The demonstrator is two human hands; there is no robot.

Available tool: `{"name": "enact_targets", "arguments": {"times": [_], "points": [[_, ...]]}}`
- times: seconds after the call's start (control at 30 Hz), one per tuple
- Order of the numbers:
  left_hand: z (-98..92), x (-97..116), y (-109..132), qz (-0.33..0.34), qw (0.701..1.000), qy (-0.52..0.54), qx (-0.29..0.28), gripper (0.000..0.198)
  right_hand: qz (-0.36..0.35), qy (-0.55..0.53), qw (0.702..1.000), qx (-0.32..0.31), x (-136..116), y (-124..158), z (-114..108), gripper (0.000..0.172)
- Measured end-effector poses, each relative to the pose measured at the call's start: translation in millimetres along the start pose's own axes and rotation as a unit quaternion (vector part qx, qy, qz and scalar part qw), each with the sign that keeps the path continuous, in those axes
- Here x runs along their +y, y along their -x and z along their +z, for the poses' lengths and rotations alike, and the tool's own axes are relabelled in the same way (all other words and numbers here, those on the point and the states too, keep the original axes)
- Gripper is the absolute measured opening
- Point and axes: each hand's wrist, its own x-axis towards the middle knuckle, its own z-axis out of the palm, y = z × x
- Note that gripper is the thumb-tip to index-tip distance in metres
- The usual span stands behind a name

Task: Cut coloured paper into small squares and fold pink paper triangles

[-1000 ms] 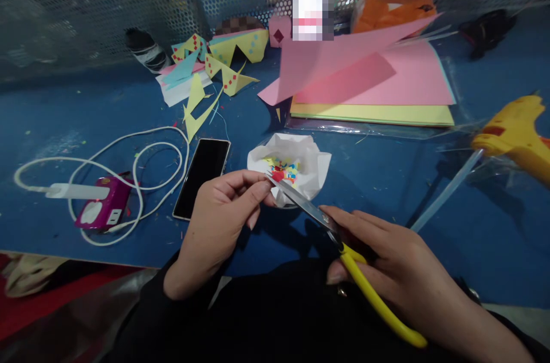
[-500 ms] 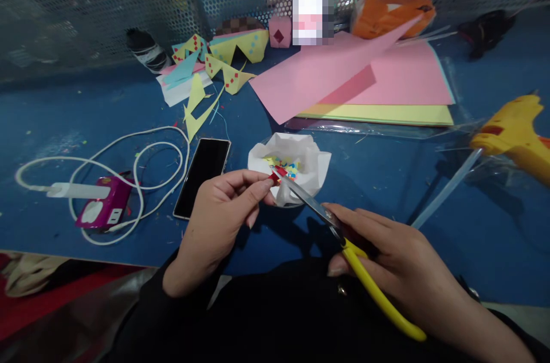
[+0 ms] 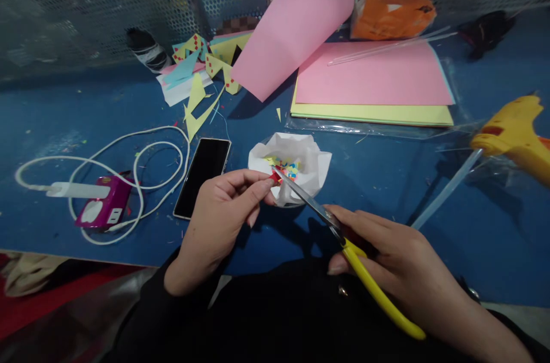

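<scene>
Between the thumb and fingers of my left hand point(image 3: 219, 223) is a small piece of red paper point(image 3: 275, 178). My right hand point(image 3: 397, 248) grips a pair of scissors point(image 3: 380, 297) by the yellow handles. The blades point up and left, their tips at the red paper. Just beneath the tips sits a crumpled white paper liner point(image 3: 317, 164) in a bowl-like shape, holding many tiny coloured paper bits point(image 3: 293, 168). My left fingertips overlap its near left edge.
A black-screened phone point(image 3: 204, 174) lies left of my left hand, near a purple charger point(image 3: 105, 208) and its looped white cable. A yellow glue gun point(image 3: 511, 128) is at right. Behind are stacked coloured sheets point(image 3: 373, 79), a tilted pink sheet point(image 3: 296, 25) and cut yellow paper masks point(image 3: 221, 68).
The loose pink sheet has shifted left and tipped up off the stack, covering part of the masks and most of the upright screen behind. My hands and the scissors have barely moved.
</scene>
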Motion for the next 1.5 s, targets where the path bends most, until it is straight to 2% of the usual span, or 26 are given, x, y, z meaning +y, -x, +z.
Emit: {"name": "enact_targets", "arguments": {"times": [0.17,0.4,0.57,0.83,1.03,1.13,1.3,1.5], "points": [[-1.3,-0.8,-1.8,0.009,1.000,0.005,0.006,0.016,0.035,-0.023,0.999,-0.005,0.7,1.6,1.5,0.035],[-0.6,-1.9,-1.2,0.023,0.998,0.060,0.026,0.012,0.035,0.016,0.999,0.001,4.3,3.9,3.8,0.060],[1.2,-4.0,-0.6,0.024,0.997,0.078,0.018,0.010,0.022,0.025,0.999,-0.011,4.4,3.9,3.2,0.073],[3.5,-5.8,0.8,0.028,0.993,0.110,0.021,0.007,0.017,0.027,0.999,-0.008,3.3,3.6,3.1,0.070],[5.3,-3.8,1.9,0.044,0.987,0.152,0.040,0.006,0.013,0.041,0.999,0.003,6.6,5.8,5.2,0.082],[6.5,-4.0,2.2,0.041,0.987,0.153,0.030,0.008,-0.001,0.040,0.999,-0.002,7.5,6.1,6.1,0.086],[7.3,-6.5,2.1,0.036,0.990,0.138,0.012,0.008,-0.022,0.055,0.998,-0.005,4.7,3.6,4.8,0.081],[5.9,-8.6,0.8,0.032,0.993,0.113,0.006,0.010,-0.033,0.043,0.998,-0.006,0.8,-0.2,2.4,0.053]]}}
